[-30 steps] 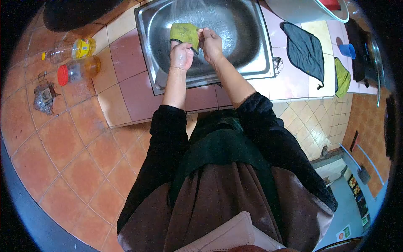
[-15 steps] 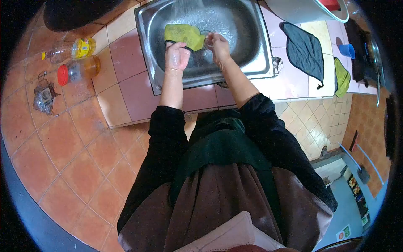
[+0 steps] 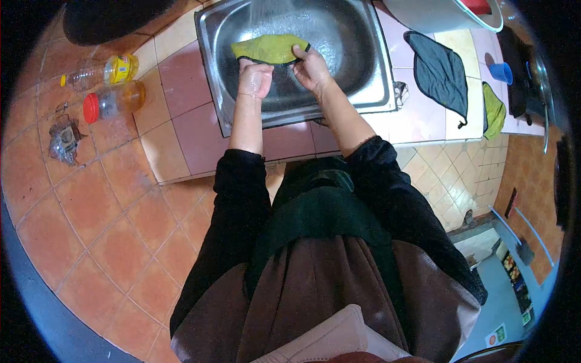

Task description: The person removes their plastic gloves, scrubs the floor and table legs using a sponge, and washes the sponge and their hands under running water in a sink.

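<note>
A wet yellow-green cloth with a dark edge (image 3: pixel 269 49) is stretched between my two hands over the steel sink (image 3: pixel 387 91). My left hand (image 3: pixel 256 80) grips its lower left part, palm side up. At the cloth's right end, my right hand (image 3: pixel 310 68) pinches the dark edge, thumb on top. Water (image 3: pixel 266 9) streams down at the top of the sink, just behind the cloth.
Right of the sink lie a dark cloth (image 3: pixel 437 69), a blue cup (image 3: pixel 501 72) and another green cloth (image 3: pixel 494 112). A large white container (image 3: pixel 436 15) stands at the upper right. A red-lidded jar (image 3: pixel 115 103) and yellow-labelled bottle (image 3: pixel 120 69) are at the left.
The cloth has gone from bunched and folded to spread wide between my hands. My right hand has shifted slightly and now grips the cloth's right end.
</note>
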The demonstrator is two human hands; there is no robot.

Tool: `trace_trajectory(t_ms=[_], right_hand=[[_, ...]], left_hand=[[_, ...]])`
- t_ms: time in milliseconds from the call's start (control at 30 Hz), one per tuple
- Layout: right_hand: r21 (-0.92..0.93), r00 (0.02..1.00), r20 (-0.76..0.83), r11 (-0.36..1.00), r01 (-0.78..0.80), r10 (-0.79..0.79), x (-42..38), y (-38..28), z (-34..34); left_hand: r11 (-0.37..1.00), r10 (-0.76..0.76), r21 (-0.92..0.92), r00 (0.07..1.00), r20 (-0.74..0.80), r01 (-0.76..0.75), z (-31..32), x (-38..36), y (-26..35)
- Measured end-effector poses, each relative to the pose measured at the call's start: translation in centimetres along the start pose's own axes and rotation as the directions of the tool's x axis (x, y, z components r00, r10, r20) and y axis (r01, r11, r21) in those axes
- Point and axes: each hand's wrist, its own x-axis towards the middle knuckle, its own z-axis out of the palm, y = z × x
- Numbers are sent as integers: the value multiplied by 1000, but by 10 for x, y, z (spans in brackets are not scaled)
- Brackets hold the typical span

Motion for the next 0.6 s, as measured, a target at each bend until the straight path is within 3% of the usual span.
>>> trace_trajectory(t_ms=[67, 133, 167, 233, 300, 400, 467, 600], right_hand=[[-39, 999, 10, 998, 44, -43, 4, -3, 0], [-75, 996, 22, 993, 88, -87, 9, -4, -1], [-15, 995, 34, 995, 96, -96, 12, -5, -1], [44, 993, 49, 994, 103, -105, 17, -7, -4], [-17, 998, -8, 998, 64, -65, 20, -16, -10], [-60, 997, 40, 996, 70, -68, 16, -24, -11], [-88, 994, 79, 993, 82, -75, 7, -26, -10], [-101, 997, 63, 994, 43, -37, -4, -25, -10]], left_hand=[[1000, 8, -5, 1000, 23, -8, -7, 7, -5], [956, -72, -281, 996, 60, 86, -19, 15, -13], [956, -70, -282, 996, 62, 85, -15, 19, -13], [922, -187, -375, 955, -228, 91, -5, 24, -18], [950, -141, -307, 960, -243, 62, 2, 24, -21], [986, -65, -165, 964, -259, 22, 3, 25, -25], [960, 21, -278, 999, -29, -28, -6, 27, -27], [913, -61, -396, 992, 112, 100, -16, 26, -26]])
